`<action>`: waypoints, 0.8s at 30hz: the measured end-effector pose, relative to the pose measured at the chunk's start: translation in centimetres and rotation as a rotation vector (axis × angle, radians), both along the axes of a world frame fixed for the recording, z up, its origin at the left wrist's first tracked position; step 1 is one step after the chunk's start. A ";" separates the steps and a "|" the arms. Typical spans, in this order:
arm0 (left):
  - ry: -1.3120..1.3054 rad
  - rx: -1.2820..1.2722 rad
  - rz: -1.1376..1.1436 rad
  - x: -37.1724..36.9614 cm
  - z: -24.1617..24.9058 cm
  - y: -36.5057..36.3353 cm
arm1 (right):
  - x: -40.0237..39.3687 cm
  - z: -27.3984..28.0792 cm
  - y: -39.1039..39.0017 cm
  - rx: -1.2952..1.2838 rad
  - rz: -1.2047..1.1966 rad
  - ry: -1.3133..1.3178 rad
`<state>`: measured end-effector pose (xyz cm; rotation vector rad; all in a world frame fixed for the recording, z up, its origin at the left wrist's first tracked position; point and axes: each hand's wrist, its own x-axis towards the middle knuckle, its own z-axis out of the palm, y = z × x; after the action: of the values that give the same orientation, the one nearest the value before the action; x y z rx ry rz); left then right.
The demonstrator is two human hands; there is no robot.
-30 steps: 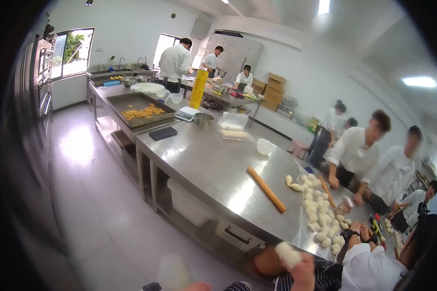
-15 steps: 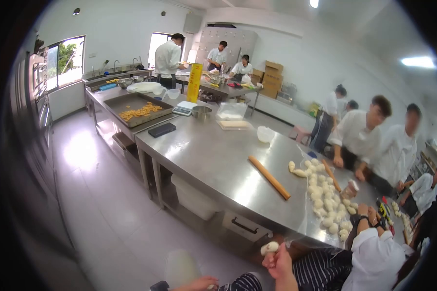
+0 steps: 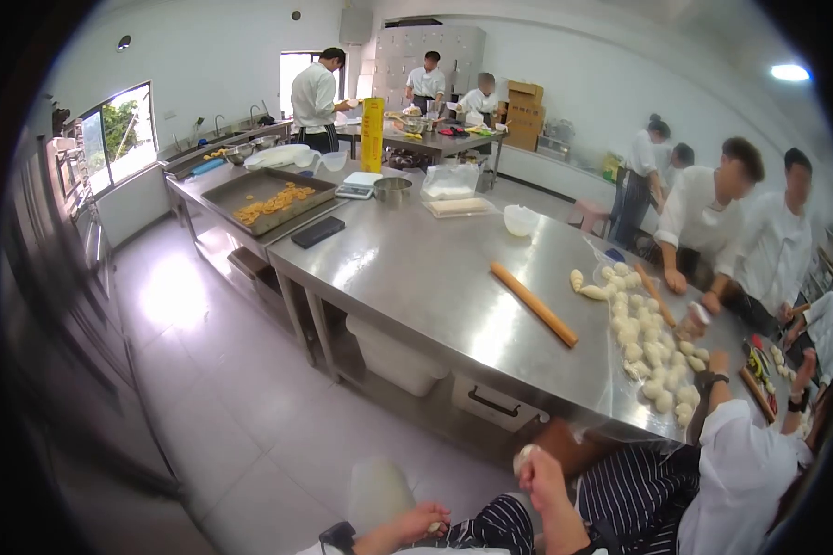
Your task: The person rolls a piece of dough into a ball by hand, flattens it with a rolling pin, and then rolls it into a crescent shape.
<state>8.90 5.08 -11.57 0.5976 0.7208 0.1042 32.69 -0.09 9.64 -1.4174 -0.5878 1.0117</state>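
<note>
Low in the head view, my right hand point(image 3: 544, 479) is closed around a piece of white dough point(image 3: 525, 457), part of which shows past the fingers. My left hand point(image 3: 424, 524), below a dark wristband, has its fingers curled in by the striped apron point(image 3: 495, 525). A small pale bit, apparently dough, pokes out at its fingertips. Both hands are in front of the steel table's edge, apart from each other. On the table point(image 3: 416, 277), many white dough pieces point(image 3: 652, 356) lie on clear plastic film, with a wooden rolling pin point(image 3: 534, 305) to their left.
A co-worker's white sleeve point(image 3: 745, 449) and striped apron are close on my right. More people work across the table and at the back. Farther left are a tray of golden pieces point(image 3: 273, 205), a scale point(image 3: 356, 185), a metal bowl point(image 3: 393, 191) and a black phone-like object point(image 3: 318, 232).
The view has shifted, so the table sits further right. My right hand has turned, and less of its dough shows. One of the neighbouring co-worker's hands has lifted away to the right.
</note>
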 end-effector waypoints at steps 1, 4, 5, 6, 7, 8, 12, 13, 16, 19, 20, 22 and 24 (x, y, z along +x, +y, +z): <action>-0.028 -0.002 0.022 0.2 -1.2 0.3 | -0.2 0.0 -0.7 -0.017 0.108 0.083; -0.047 -0.014 0.048 -0.4 -3.6 0.1 | -1.2 4.2 -1.3 0.133 0.115 -0.213; -0.026 -0.006 0.035 -0.5 -3.6 0.0 | -1.1 5.8 -1.5 0.334 0.091 -0.250; -0.010 0.006 0.017 -0.4 -3.2 0.0 | -1.3 7.3 -1.6 0.557 0.054 -0.355; -0.009 -0.003 0.005 -0.3 -3.0 -0.1 | -1.3 9.3 -1.2 0.798 0.040 -0.448; -0.011 -0.010 -0.004 -0.2 -2.6 -0.1 | -1.1 10.7 -0.8 1.041 0.030 -0.546; -0.028 0.030 -0.014 0.0 -1.9 0.1 | -0.3 9.1 0.2 0.858 -0.254 -0.393; -0.038 0.505 -0.056 -0.3 -1.6 0.1 | -0.2 8.0 0.6 0.756 -0.328 -0.242; -0.052 1.519 -0.114 -1.2 -0.9 0.1 | 1.0 3.5 2.8 0.180 -0.173 0.355; -0.010 1.118 -0.052 -0.5 -1.6 0.1 | 0.4 4.5 2.1 0.276 -0.170 0.106; 0.032 0.572 -0.018 -0.3 -0.6 0.1 | -0.1 5.3 1.4 0.319 -0.180 0.113; 0.083 0.005 0.007 -0.8 1.5 -0.3 | -0.1 7.6 -0.2 0.783 -0.043 -0.184; 0.082 -0.008 -0.006 -0.8 4.0 0.2 | -1.3 11.1 -0.5 1.231 -0.189 -0.514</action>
<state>8.13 5.27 -7.56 0.5985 0.7984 0.0717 31.35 -0.59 20.70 -0.5573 -1.1547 -0.0040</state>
